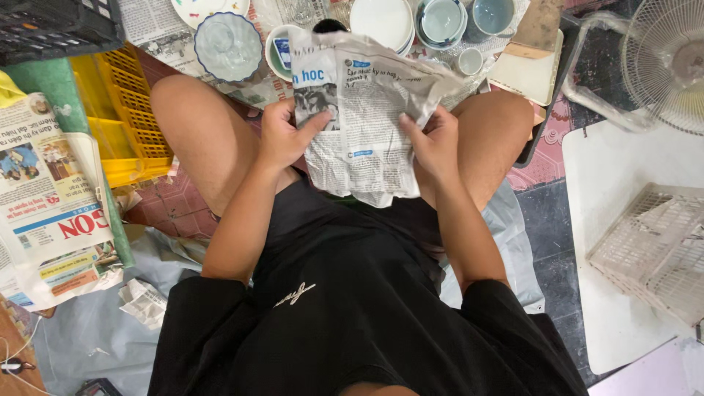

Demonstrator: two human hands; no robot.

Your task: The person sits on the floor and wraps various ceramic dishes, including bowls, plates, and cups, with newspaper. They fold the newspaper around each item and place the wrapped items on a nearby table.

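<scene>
Fingers of both hands pinch a crumpled newspaper sheet (363, 117) held over our lap: left hand (282, 136) grips the sheet's 9 o'clock edge, thumb pressed flat on the printed face, other fingers curled behind; right hand (433, 143) pinches the 3 o'clock edge, thumb in front, fingers bunched behind. We can't tell whether anything sits inside the paper; it bulges a bit but nothing shows. Sheet hangs between our knees, top edge toward 12 o'clock, bottom edge touching the black shorts (345, 242). Handling, as we judge it: very light, soft, limp, already creased, tears easily if pulled hard, not slippery. Best held at the side edges with a thumb-and-finger pinch, as now; a one-hand hold would probably let it flop. Around us: at 12 o'clock, on newsprint spread on the floor, a glass scalloped bowl with blue rim (227, 45), a stack of white plates (381, 22), pale blue bowls (444, 20) and a small white cup (469, 61). Yellow plastic crate (128, 125) at 10 o'clock, newspaper stack (48, 198) at 9 o'clock. White fan (667, 62) at 2 o'clock, white wire basket (653, 249) at 4 o'clock on a white board (609, 169). Crockery is well apart from both hands.
</scene>
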